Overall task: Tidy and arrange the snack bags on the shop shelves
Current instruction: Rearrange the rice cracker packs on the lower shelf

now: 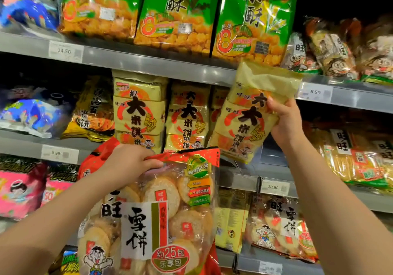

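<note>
My left hand (129, 164) grips the top edge of a large red and clear rice cracker bag (153, 217), which hangs in front of the lower shelves. My right hand (285, 121) holds a yellow rice cracker bag (246, 113) by its right side, tilted, in front of the middle shelf. Two matching yellow bags (139, 109) (188, 115) stand upright on that shelf just left of the held one.
Green corn-puff bags (176, 13) fill the top shelf above a grey shelf rail (148, 64) with price tags. Blue bags (29, 115) lie at left, pink bags (19, 192) lower left. More cracker bags (278, 223) stand on the lower right shelf, striped packs (357, 160) at right.
</note>
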